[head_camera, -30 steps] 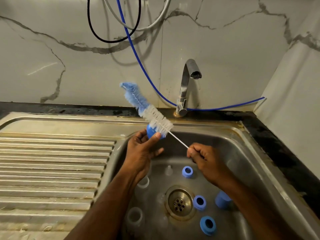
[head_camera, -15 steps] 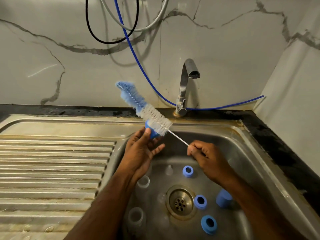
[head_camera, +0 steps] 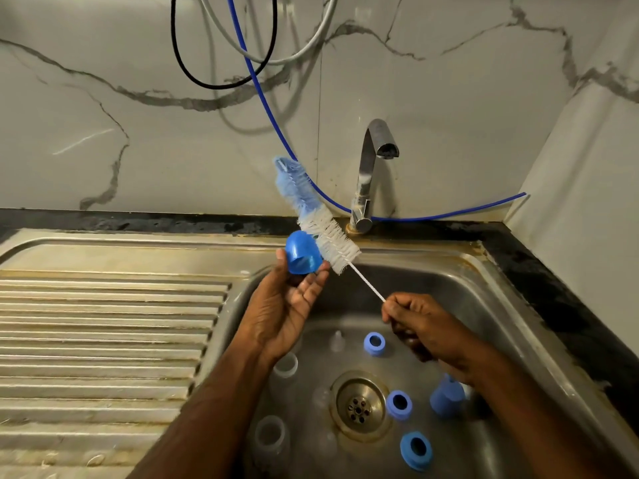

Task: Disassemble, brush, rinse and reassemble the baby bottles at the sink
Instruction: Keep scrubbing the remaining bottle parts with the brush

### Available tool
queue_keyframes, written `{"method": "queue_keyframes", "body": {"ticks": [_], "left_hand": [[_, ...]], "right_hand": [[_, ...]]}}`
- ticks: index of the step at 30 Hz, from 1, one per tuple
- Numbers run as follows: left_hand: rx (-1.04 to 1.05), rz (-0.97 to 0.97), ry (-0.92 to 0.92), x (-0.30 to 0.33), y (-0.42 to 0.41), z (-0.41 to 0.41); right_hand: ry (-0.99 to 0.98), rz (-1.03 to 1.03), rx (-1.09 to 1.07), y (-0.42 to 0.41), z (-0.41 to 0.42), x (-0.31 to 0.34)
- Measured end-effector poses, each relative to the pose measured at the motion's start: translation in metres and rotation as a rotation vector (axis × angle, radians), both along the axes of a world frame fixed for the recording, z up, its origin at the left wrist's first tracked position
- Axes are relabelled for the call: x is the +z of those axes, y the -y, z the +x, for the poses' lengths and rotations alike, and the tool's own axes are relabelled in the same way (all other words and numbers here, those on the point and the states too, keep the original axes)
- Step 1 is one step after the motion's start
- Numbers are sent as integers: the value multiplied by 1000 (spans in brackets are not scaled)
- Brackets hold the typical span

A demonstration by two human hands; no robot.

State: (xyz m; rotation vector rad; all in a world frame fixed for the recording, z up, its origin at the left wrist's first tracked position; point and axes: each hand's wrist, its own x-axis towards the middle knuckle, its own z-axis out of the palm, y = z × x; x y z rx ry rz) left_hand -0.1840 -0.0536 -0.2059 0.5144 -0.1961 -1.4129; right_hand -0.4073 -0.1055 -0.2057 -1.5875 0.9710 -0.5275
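Your left hand (head_camera: 290,305) pinches small blue domed plastic cap (head_camera: 302,254) at fingertips, above sink rim. Right hand (head_camera: 420,323) grips thin white wire-handled bottle brush (head_camera: 325,233). Cap likely light, stiff, wet-slippery: hold by rim edge, brush open side.

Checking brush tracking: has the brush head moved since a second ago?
Yes. The brush head has swung right, toward the tap; its blue tip now sits closer to the tap than before. The right hand holds its wire handle.

Collars (head_camera: 399,405) in sink (head_camera: 491,288)
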Motion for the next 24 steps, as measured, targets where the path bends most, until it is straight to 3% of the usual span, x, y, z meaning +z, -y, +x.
{"method": "queue_keyframes", "body": {"ticks": [4,8,12,14,19,24], "left_hand": [[-39,-78,238,-3,-4,-4],[158,-119,939,-8,-2,24],[264,-43,1391,-19,1,24],[290,-53,1458,-22,2,15],[400,-48,1385,-14,-1,27],[343,-90,1484,-19,1,11]], "right_hand": [[96,37,-14,-5,17,-6],[-41,-257,-30,12,-2,-6],[-114,-428,-27,15,0,-14],[-140,-504,-45,11,10,-17],[-150,-486,-55,23,-10,-14],[-97,-532,-42,12,10,-16]]}}
